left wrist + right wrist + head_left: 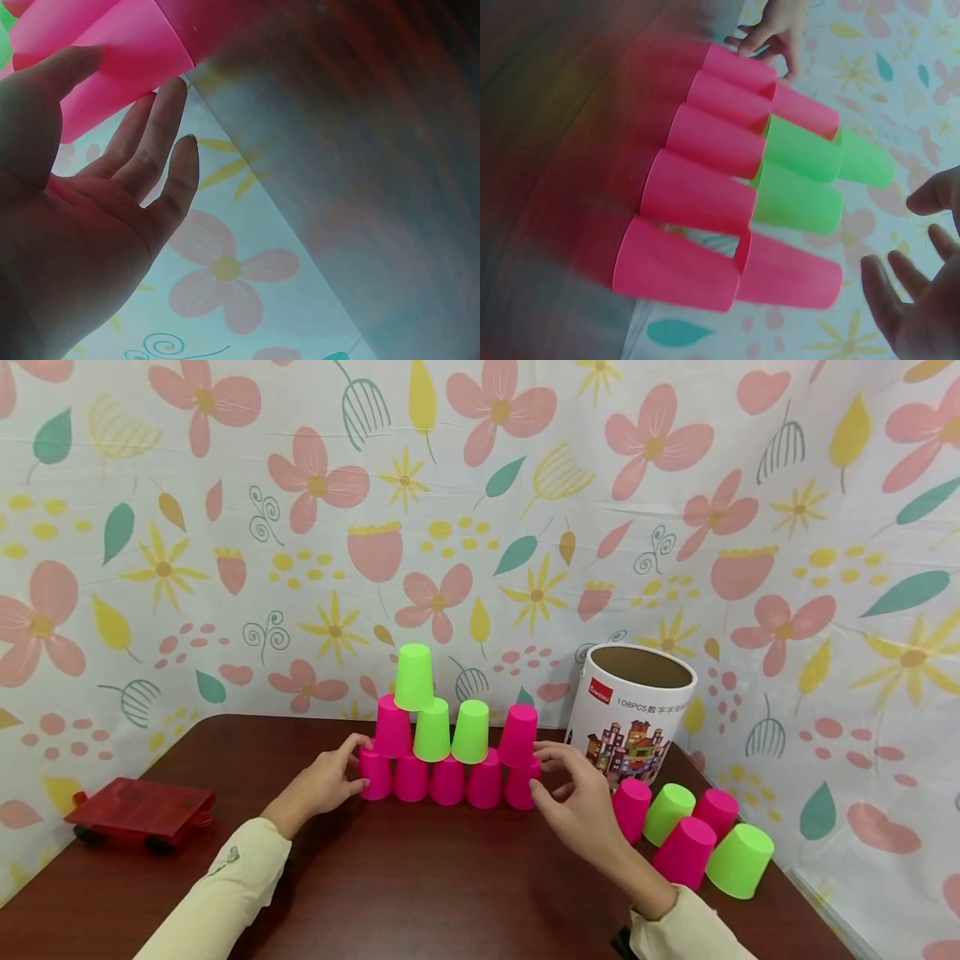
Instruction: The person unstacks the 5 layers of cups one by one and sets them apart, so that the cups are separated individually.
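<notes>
Upside-down plastic cups stand stacked in rows at the table's middle. The bottom row is all pink; its leftmost cup (376, 774) is beside my left hand (321, 785). In the left wrist view, that hand's thumb (71, 67) lies against a pink cup (124, 64), other fingers loosely extended. On the second row, a pink cup (393, 727), two green cups (471, 732) and, past a gap, another pink cup (518, 735) stand. A green cup (414, 677) tops the left side. My right hand (581, 802) hovers at the right end, fingers spread and apart from the cups in the right wrist view.
Several loose pink and green cups (738, 862) stand upside down at the right. Behind them is a white cardboard bucket (630, 718) with printed blocks on it. A red toy cart (138, 810) sits at the left. Flowered cloth (480, 552) hangs behind the brown table (420, 885).
</notes>
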### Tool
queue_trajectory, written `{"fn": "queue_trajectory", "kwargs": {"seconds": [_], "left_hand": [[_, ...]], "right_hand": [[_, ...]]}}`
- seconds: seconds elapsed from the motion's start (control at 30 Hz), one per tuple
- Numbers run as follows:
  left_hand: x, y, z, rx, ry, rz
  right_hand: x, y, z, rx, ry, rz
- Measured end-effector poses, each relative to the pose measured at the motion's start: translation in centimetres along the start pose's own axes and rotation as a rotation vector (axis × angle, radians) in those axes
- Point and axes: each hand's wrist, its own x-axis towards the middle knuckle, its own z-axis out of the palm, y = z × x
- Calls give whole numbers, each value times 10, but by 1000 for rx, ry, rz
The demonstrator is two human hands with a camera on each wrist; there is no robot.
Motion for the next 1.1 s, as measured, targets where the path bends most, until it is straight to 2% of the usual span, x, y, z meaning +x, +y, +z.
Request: {"fn": "queue_trajectory", "kwargs": {"seconds": [0.2, 0.4, 0.53, 0.63, 0.8, 1.1], "left_hand": [[-1, 0, -1, -5, -14, -23], [-3, -2, -1, -4, -15, -50], [-3, -4, 1, -2, -14, -46], [-3, -5, 1, 7, -4, -44], [-3, -4, -1, 8, 4, -41], [2, -1, 1, -2, 1, -7]], "right_hand": [[15, -9, 22, 92, 40, -45], [34, -34, 38, 152, 30, -67], [46, -31, 53, 177, 32, -70], [57, -23, 67, 180, 21, -63], [78, -22, 83, 171, -7, -44], [106, -24, 98, 66, -63, -30]]}}
